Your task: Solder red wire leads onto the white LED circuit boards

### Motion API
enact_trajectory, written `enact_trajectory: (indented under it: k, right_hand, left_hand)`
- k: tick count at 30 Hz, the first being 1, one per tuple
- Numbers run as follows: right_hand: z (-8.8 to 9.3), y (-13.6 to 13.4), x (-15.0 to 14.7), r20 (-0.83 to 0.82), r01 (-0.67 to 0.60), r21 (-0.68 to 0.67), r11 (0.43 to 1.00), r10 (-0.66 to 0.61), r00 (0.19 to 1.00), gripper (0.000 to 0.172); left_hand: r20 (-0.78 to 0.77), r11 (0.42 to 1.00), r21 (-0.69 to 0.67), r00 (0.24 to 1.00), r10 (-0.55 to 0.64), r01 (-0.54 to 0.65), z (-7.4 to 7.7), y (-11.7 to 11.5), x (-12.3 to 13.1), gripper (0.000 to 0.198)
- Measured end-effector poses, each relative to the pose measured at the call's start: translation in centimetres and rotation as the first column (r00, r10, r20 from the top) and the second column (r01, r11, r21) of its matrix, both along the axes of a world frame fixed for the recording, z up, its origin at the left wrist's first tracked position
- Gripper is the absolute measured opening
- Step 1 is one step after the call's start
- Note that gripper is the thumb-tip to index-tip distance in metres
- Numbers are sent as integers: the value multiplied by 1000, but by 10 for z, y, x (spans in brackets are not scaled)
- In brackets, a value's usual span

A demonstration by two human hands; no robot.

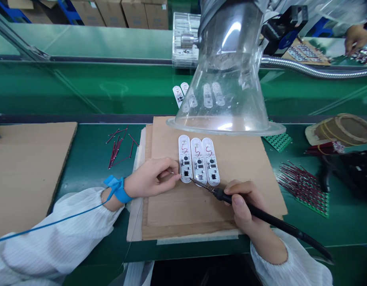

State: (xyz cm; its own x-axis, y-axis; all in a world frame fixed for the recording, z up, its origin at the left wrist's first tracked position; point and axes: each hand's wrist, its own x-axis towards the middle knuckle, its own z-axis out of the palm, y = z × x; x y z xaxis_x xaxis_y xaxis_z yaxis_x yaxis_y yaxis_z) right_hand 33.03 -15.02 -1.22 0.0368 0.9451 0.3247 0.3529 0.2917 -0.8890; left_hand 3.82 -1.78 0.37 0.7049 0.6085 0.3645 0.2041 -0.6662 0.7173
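Three white oblong circuit boards (199, 161) are being worked on by two bare hands (149, 178), as one black soldering iron (261, 212) is being gripped and one blue wrist strap (118, 188) is being worn; two green perforated boards (313, 206) bristling with red pins are being kept nearby, beneath one clear plastic fume hood (226, 71).

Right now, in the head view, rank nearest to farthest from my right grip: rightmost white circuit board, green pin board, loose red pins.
From the right hand:
1. White oval circuit board, rightmost, ahead.
2. Green perforated board of red pins, right.
3. Loose red pins, far left.
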Motion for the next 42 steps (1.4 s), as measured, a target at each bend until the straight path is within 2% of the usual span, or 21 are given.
enact_trajectory:
  k: [6,13,19,23,29,35,42]
  right_hand:
    - [-1,0,1,29,-20,-15,1000,21,999,14]
    - [-1,1,0,-34,0,27,1000,1,999,15]
    - [-1,-1,1,22,-19,-20,1000,20,1000,12]
    - [-5,-2,2,-29,-9,4,1000,9,1000,11]
    - [-6,-2,5,11,-71,-43,997,72,997,8]
    - [-5,-1,5,-33,-50,-25,998,50,998,10]
    - [-1,1,4,41,-80,-40,996,82,996,14]
  left_hand:
    - [-34,1000,-30,999,-7,6,-1,1,-1,9]
    - [-3,1000,-18,1000,-17,17,-1,1,-2,10]
    - [-30,999,-27,999,-36,35,-3,1,0,9]
    - [-32,999,-33,999,-35,34,-3,1,0,9]
    - [-10,998,-8,998,-56,56,-4,1,-1,10]
    - [-9,998,10,998,-55,55,-4,0,-2,12]
    - [-42,997,27,996,-76,78,-2,1,-1,11]
